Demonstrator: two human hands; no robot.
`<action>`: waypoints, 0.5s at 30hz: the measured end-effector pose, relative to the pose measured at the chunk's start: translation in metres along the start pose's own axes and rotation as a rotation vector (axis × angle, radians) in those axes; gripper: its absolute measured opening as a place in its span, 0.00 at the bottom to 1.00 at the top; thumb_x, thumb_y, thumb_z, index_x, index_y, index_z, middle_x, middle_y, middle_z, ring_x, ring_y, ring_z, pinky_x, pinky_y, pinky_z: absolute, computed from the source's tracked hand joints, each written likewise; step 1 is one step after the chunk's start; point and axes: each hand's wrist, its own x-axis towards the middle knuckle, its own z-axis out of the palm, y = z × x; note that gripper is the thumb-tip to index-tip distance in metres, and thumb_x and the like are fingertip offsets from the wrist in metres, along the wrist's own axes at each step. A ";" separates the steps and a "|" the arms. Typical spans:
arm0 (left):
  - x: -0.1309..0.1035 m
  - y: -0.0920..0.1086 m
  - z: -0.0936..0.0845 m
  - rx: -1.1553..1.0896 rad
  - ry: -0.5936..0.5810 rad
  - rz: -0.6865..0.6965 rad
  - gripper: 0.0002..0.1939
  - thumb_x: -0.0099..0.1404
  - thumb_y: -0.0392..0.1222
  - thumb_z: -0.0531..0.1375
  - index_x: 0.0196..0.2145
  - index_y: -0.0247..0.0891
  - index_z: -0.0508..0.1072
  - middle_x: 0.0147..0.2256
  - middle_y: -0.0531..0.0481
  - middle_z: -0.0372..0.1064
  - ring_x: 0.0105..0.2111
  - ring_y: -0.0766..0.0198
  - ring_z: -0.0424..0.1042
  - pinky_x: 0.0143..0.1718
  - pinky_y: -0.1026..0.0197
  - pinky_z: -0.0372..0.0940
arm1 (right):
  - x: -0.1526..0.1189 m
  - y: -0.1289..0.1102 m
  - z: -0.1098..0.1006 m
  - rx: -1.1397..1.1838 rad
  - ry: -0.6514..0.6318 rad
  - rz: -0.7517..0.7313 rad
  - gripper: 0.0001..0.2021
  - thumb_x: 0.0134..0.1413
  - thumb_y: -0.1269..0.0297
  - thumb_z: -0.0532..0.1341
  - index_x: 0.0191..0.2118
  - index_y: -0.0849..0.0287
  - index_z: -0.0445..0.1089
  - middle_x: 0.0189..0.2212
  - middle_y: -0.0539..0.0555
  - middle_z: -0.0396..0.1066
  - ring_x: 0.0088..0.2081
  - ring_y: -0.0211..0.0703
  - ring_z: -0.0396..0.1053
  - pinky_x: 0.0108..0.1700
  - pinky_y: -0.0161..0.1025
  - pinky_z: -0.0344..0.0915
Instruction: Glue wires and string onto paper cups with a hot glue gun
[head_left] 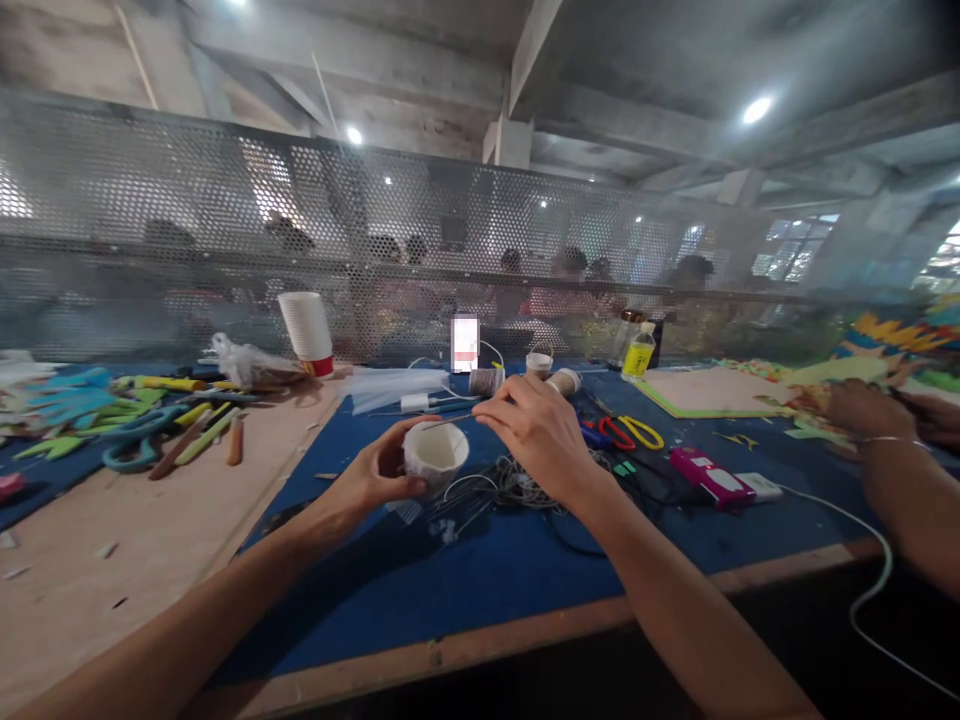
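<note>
The space is dim and greyish, with round white ceiling lamps [757, 110] glaring above the grey perforated metal partition [300, 215] and pale daylight at a paned window [795, 248] to its right. In front of the partition, an upright white rectangular screen [465, 342] is blown out and blocky, soft shadows darken the blue tabletop [420, 610], and a white rough-rimmed round cup [442, 452] looks fairly sharp. Everything behind the partition is hazy, and wide-angle stretching smears its outer ends.

1 held cup [435, 455], 1 cup stack [304, 325], 1 yellow-label btl [639, 357] & prob. 3 prs scissors [140, 435], partly blurred.
</note>
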 end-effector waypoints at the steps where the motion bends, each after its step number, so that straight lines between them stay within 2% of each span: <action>1: 0.000 0.002 0.001 0.016 0.009 -0.004 0.39 0.50 0.45 0.69 0.60 0.44 0.66 0.55 0.41 0.70 0.52 0.44 0.70 0.47 0.48 0.69 | 0.000 0.000 0.000 -0.006 0.004 0.005 0.07 0.65 0.64 0.59 0.42 0.52 0.76 0.38 0.54 0.70 0.42 0.45 0.65 0.42 0.42 0.60; 7: 0.002 -0.002 -0.002 0.029 0.055 0.045 0.40 0.47 0.44 0.71 0.58 0.46 0.68 0.53 0.44 0.73 0.49 0.44 0.73 0.42 0.52 0.71 | 0.001 -0.002 -0.003 -0.041 0.012 0.000 0.09 0.66 0.65 0.57 0.41 0.51 0.76 0.37 0.54 0.69 0.42 0.46 0.62 0.42 0.43 0.58; 15: 0.001 -0.005 -0.002 -0.119 -0.006 -0.012 0.40 0.50 0.42 0.69 0.60 0.47 0.66 0.53 0.42 0.72 0.50 0.46 0.72 0.43 0.51 0.70 | 0.000 -0.008 -0.002 -0.028 -0.038 -0.038 0.10 0.68 0.64 0.55 0.43 0.53 0.76 0.37 0.55 0.69 0.42 0.46 0.61 0.42 0.43 0.57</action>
